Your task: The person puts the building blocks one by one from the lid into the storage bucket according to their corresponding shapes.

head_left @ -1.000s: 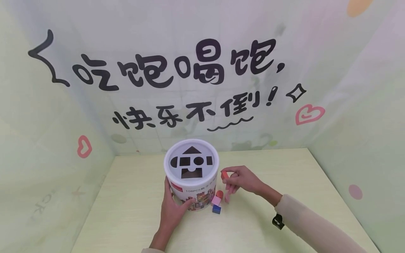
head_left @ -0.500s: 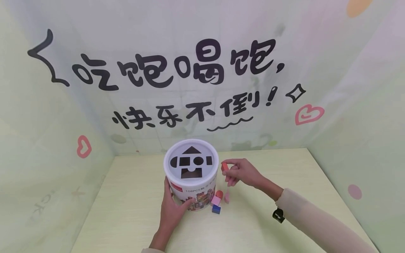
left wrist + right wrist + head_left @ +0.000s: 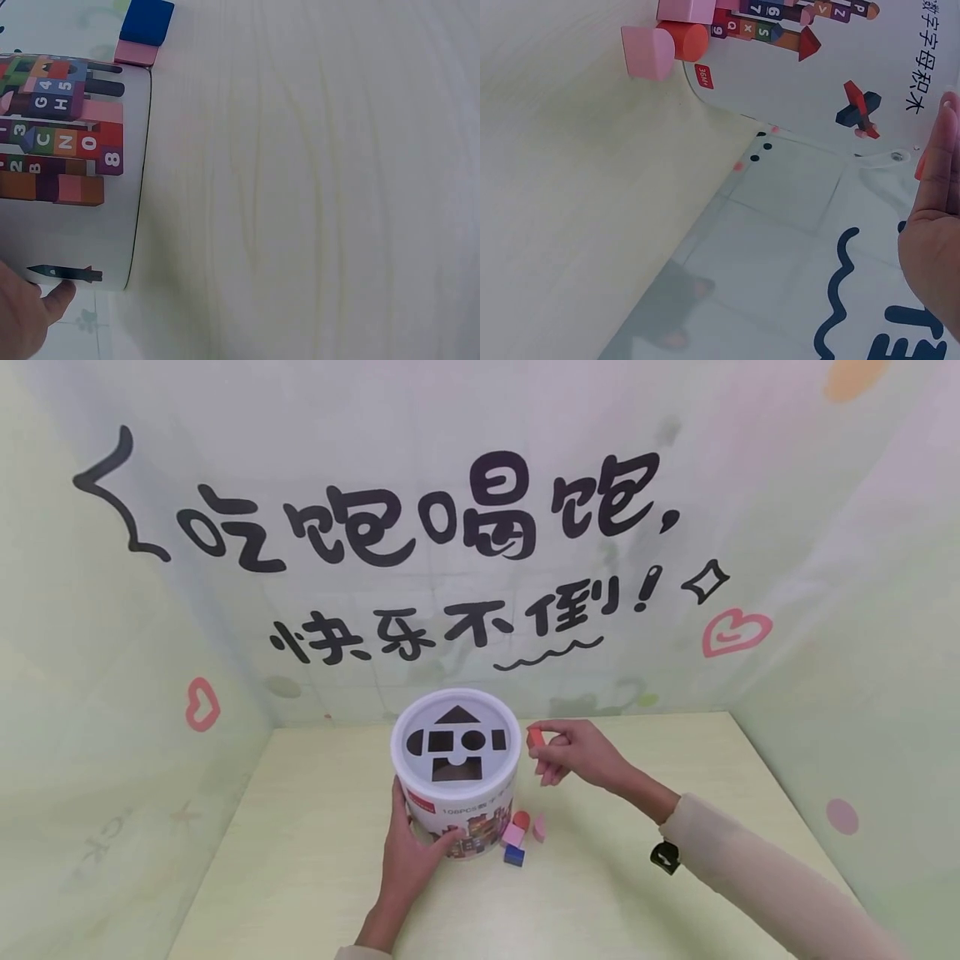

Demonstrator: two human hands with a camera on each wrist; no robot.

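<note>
A white block bucket [image 3: 491, 797] with printed pictures stands on the table. Its lid [image 3: 408, 768] has triangular, square, round, half-round, rectangular and arch-shaped holes. My left hand [image 3: 411, 852] holds the bucket's left side, thumb across the front. My right hand [image 3: 585, 756] pinches a red block [image 3: 535, 737] by the lid's right rim, raised over the table. In the right wrist view the hand [image 3: 555, 760] mostly hides that block. Beside the bucket's base lie a red round block [image 3: 521, 819], a pink block [image 3: 513, 836], a pink rounded block [image 3: 540, 828] and a blue block [image 3: 513, 856].
The pale wooden table [image 3: 300, 860] is bounded by a printed cloth wall [image 3: 360, 693] behind, with cloth walls at both sides. A black band [image 3: 664, 857] hangs under the right sleeve [image 3: 735, 860].
My right hand has risen with the red block from beside the bucket to about lid height. The left hand stays on the bucket, and the loose blocks lie as before.
</note>
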